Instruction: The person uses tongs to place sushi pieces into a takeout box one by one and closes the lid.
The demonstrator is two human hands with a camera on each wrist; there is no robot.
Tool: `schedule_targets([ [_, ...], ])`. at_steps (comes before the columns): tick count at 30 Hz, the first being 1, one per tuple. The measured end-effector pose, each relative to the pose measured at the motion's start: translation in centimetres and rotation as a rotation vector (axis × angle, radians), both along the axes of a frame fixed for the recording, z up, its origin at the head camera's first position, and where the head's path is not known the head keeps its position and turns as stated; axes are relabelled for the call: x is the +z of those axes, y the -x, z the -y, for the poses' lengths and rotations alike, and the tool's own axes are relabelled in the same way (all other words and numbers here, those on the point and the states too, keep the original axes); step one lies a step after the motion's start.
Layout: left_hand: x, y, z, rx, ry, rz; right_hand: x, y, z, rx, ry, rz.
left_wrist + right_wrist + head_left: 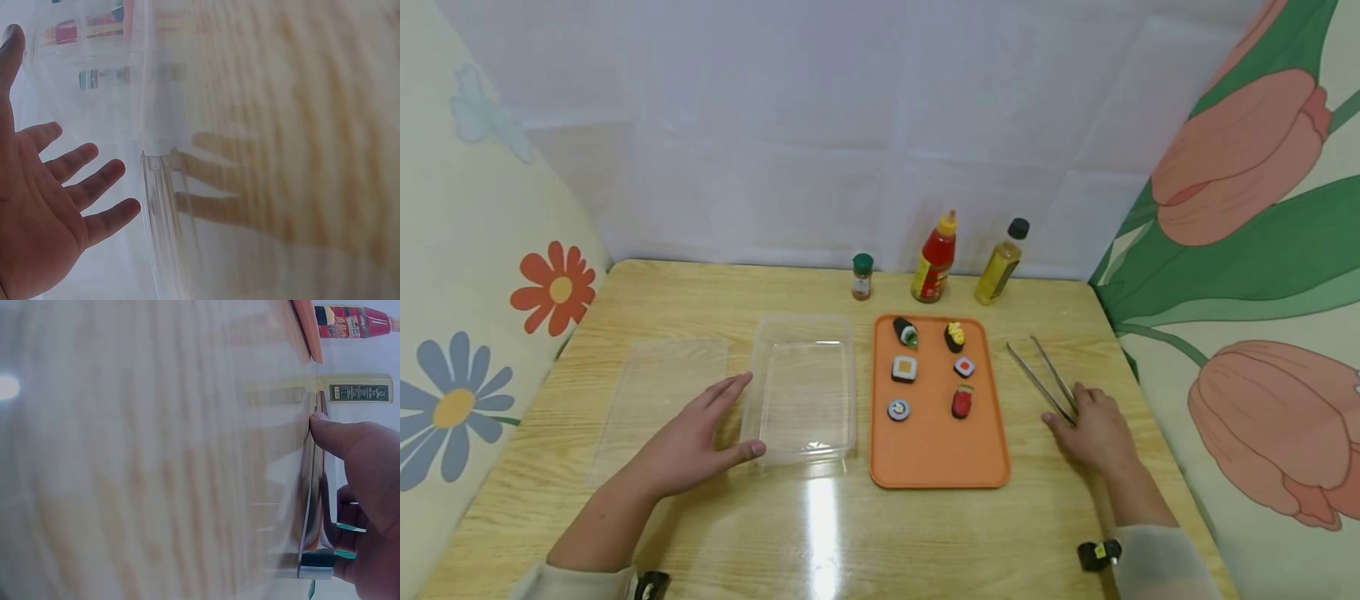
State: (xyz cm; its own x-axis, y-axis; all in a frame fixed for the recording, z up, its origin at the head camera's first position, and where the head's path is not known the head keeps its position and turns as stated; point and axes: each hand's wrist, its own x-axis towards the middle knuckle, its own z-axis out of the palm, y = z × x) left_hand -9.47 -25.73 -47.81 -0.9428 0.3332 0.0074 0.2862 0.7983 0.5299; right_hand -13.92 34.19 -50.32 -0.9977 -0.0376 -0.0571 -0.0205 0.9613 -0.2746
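My left hand (694, 437) hovers at the left side of a clear plastic container (853, 392), its fingers spread and holding nothing. In the left wrist view the fingertips come right near the container's wall. A clear flat lid (651, 392) lies left of the container. On the right, my right hand (1101, 433) grips metal tongs (1041, 383) near their back end, thumb on one arm and fingers on the other. The tongs lie low over the table, tips apart and pointing away. Between the hands, an orange tray (936, 458) carries several sushi pieces, including a square roll (905, 369) and a red-topped piece (962, 402).
Behind the tray stand a green-capped spice jar (862, 279), a red sauce bottle (935, 258) and a yellow oil bottle (1000, 267). A white cloth (850, 142) hangs at the wooden table's (910, 542) back edge, with flowered panels on both sides.
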Motion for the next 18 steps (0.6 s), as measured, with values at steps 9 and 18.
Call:
schedule_targets([
  [9,0.04,-0.03,-0.02,-0.005,-0.012,0.006,-0.22,0.08,-0.13,-0.011,-0.011,-0.017],
  [18,0.15,-0.12,-0.02,0.0,-0.009,0.023,-0.08,-0.06,0.12,-0.025,0.004,-0.026],
])
